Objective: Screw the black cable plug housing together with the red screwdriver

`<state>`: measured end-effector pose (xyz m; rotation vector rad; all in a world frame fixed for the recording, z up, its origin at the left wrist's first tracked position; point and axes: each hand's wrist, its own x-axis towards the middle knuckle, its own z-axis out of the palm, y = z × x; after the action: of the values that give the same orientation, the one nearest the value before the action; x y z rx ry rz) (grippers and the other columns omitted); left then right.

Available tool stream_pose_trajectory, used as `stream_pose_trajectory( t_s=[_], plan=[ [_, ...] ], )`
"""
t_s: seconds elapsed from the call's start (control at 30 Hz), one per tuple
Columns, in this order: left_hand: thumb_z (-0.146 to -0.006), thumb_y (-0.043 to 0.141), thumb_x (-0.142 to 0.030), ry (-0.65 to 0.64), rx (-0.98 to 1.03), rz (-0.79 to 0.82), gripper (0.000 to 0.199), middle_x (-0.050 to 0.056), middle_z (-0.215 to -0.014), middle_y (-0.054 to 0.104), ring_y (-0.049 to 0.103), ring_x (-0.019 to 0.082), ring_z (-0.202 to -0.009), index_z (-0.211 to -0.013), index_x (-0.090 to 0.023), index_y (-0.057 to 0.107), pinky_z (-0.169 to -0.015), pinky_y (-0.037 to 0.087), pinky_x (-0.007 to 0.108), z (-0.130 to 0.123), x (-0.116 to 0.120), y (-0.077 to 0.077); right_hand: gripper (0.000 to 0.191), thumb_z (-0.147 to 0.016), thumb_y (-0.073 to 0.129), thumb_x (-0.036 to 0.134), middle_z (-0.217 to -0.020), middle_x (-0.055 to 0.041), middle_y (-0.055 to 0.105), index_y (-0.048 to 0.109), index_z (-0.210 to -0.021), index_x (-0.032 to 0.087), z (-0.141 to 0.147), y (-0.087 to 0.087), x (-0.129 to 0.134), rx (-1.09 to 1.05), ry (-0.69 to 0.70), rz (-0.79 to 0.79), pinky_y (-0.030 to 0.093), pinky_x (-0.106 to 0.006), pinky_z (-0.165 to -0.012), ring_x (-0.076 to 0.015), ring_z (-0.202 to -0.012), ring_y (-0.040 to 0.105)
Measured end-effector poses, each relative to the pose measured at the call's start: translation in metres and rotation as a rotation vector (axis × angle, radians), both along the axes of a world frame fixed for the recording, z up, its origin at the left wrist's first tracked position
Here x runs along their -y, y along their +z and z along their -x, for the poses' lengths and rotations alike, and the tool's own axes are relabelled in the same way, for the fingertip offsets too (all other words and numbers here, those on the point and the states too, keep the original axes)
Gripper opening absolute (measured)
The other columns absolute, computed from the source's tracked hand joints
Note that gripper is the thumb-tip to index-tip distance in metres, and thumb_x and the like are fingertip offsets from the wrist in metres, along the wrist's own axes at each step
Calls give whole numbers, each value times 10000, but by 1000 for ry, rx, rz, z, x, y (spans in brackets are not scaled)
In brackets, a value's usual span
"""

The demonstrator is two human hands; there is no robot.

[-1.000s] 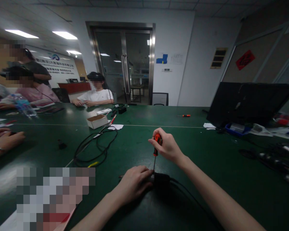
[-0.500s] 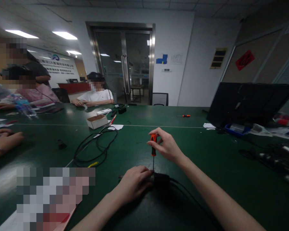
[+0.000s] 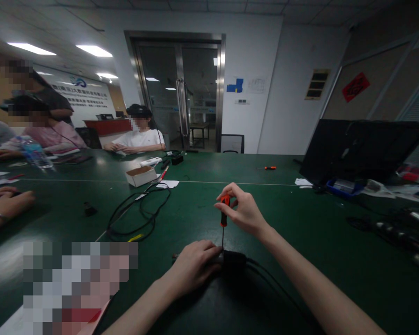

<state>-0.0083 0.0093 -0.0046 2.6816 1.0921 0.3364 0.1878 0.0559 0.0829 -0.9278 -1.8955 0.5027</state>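
Upright over the green table [image 3: 195, 209] stands an orange and black screwdriver [image 3: 224, 218], its handle between the thumb and fingers of my right hand [image 3: 242, 207]. Its thin shaft points straight down to a dark device with a cable [image 3: 234, 261] lying on the table. My left hand [image 3: 199, 260] is wrapped over the left part of this device and keeps it against the table. The fingertips of that hand are close beside the screwdriver's tip. What the tip touches is too small to make out, and most of the device's left part is hidden under my hand.
A coiled black cable [image 3: 139, 214] and a small open white box [image 3: 141, 177] lie to the left. Another screwdriver [image 3: 270, 168] lies farther back. A large black screen [image 3: 363, 149] and a blue tray [image 3: 344, 187] stand at right. Other people sit at left, one person's hands [image 3: 10, 204] nearby.
My right hand has shifted slightly, its fingers turned a little around the screwdriver's handle, which leans marginally more to the right. My left hand and the device have stayed in place.
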Motion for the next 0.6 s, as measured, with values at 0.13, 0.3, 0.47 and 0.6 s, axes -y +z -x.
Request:
stream_pose_trajectory(
  t_s=[0.13,0.3,0.47,0.6],
  plan=[
    [-932,599,-271,-7,5,-1,332,80,-1142,644,607,250,-1007,-1260,-229,560,-843,470,336,0,0,1,232,-844,627,261,-967,-42,721,474,-1016,228,-2,0,-3,-29,98,66,519,-279,-635,-168,-789,677],
    [-935,608,-275,3,-10,11,317,75,-1144,644,609,253,-1011,-1245,-226,569,-851,473,344,-1,1,3,239,-821,654,291,-1012,-69,700,535,-1008,203,-8,-1,-10,-100,212,185,565,-289,-608,-185,-838,675],
    [-927,615,-264,3,7,8,319,73,-1143,645,614,258,-1007,-1242,-227,577,-853,478,353,0,1,2,246,-832,658,291,-1034,-54,639,679,-1064,214,-11,0,-13,-79,198,146,560,-288,-665,-174,-866,652],
    [-930,608,-270,8,13,20,324,81,-1164,641,615,257,-1018,-1251,-230,580,-863,479,351,0,1,2,277,-876,576,232,-1015,-46,665,672,-1135,223,-10,2,-11,-4,191,96,524,-262,-660,-169,-886,637]
  ],
)
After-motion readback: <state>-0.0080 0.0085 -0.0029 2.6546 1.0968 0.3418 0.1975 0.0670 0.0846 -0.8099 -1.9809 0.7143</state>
